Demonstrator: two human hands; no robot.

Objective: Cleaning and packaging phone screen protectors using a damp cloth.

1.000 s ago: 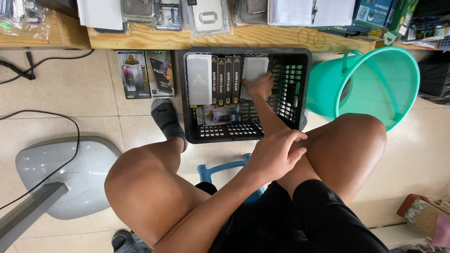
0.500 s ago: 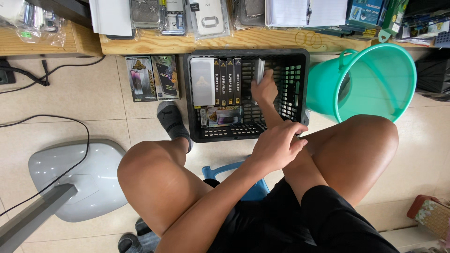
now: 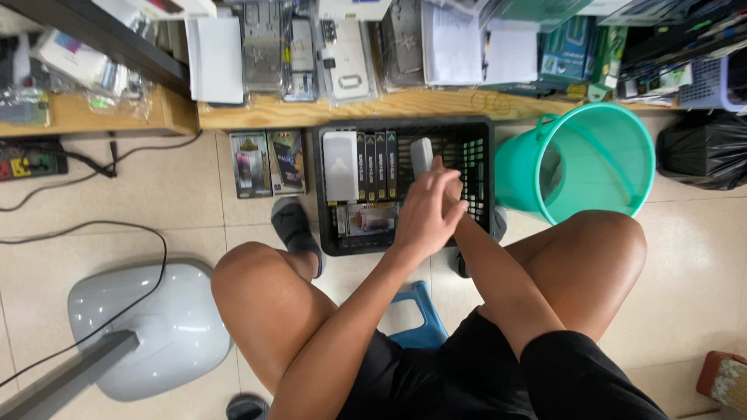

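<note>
A black plastic basket [image 3: 482, 167] stands on the floor between my feet. It holds a white flat box [image 3: 340, 165], a row of dark slim boxes [image 3: 376, 165] and a printed pack [image 3: 372, 219]. My right hand [image 3: 457, 196] is over the basket's middle and grips a small grey box [image 3: 421, 154] held upright. My left hand [image 3: 422, 216] lies across the right hand, its fingertips at the bottom of that grey box. Whether the left hand grips the box is hidden.
A teal bucket [image 3: 599, 159] stands right of the basket. Two packs [image 3: 268, 162] lie on the floor to its left. A wooden shelf [image 3: 373, 109] full of packaged goods runs along the top. A grey fan base [image 3: 152, 327], cables and a power strip [image 3: 31, 162] are at left.
My left hand has left my right forearm near the knee and moved forward onto my right hand. The right hand lifted the grey box up from the basket.
</note>
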